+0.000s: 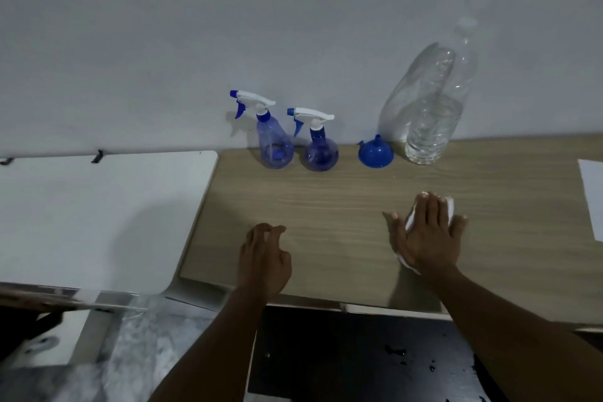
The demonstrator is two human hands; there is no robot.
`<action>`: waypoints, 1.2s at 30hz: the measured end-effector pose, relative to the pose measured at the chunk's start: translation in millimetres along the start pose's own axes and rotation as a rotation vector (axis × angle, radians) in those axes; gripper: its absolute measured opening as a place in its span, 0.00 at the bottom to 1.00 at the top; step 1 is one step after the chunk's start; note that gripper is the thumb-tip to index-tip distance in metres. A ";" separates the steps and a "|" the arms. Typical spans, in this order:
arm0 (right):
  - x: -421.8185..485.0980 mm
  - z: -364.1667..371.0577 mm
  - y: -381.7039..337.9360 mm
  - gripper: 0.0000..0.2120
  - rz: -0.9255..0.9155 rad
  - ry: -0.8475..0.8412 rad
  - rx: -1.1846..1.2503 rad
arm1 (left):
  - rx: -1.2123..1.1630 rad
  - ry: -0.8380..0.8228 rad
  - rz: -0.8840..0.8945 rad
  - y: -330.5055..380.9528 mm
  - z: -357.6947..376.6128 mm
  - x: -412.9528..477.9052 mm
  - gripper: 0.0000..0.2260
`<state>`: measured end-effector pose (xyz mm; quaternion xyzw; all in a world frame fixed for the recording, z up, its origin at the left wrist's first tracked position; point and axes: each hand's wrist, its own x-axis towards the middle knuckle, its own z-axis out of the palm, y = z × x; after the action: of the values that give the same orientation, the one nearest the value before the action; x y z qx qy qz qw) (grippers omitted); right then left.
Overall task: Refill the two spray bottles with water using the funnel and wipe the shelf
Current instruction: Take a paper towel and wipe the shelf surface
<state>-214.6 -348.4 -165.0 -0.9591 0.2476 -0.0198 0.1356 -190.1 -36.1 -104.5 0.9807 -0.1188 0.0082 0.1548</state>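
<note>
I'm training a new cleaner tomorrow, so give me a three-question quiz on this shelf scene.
1. True or false: the funnel sits in a spray bottle.
2. What lies under the right hand? A. a sponge; B. a white cloth; C. nothing.
3. Fill in: the funnel rests mouth ____ on the shelf.
Key: 1 false; 2 B; 3 down.

The left hand (265, 259) and right hand (428, 238) are bare, with short, rounded fingernails (394, 215). Both slim forearms (208, 346) are bare from wrist to the view's lower edge.
</note>
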 end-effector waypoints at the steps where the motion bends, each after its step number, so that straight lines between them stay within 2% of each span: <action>1: -5.5 2.7 -6.0 0.42 0.053 0.015 0.002 | -0.023 -0.001 -0.005 -4.5 -1.9 0.6 0.22; 5: -21.0 19.6 -56.8 0.45 0.216 -0.025 0.018 | -0.052 -0.005 -0.001 -39.4 -12.3 4.2 0.23; 10: -33.1 54.2 -158.0 0.45 0.154 0.019 0.024 | -0.002 -0.004 -0.012 -112.7 -32.9 6.1 0.23; 16: -41.2 98.0 -304.5 0.46 -0.055 -0.040 0.029 | 0.046 0.005 -0.009 -186.7 -54.9 -4.6 0.22; 19: -47.1 107.2 -348.0 0.47 -0.190 -0.093 0.019 | 0.074 0.021 -0.015 -215.3 -65.0 -6.7 0.22; 21: -56.1 111.2 -363.8 0.46 -0.356 -0.142 -0.009 | 0.070 0.044 -0.044 -229.2 -67.7 -8.0 0.21; 24: -74.1 113.0 -370.3 0.45 -0.623 -0.184 -0.039 | 0.070 0.068 -0.070 -237.8 -66.2 -11.0 0.21; 27: -85.6 110.4 -355.9 0.44 -0.798 -0.233 -0.060 | 0.063 0.062 -0.054 -233.6 -62.3 -12.6 0.21; 31: -96.2 105.9 -312.8 0.40 -1.028 -0.181 -0.121 | 0.036 0.066 -0.032 -211.7 -56.5 -10.3 0.20; 33: -95.6 101.5 -284.5 0.39 -1.108 -0.181 -0.142 | 0.032 0.059 -0.015 -196.0 -52.4 -10.3 0.20; 36: -86.2 86.6 -239.1 0.39 -1.107 -0.195 -0.192 | 0.014 0.032 -0.008 -167.6 -45.4 -11.9 0.20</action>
<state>-168.8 -84.3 -181.3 -0.9513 -0.3049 0.0232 0.0393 -161.3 135.4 -112.4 0.9820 -0.1122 0.0242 0.1500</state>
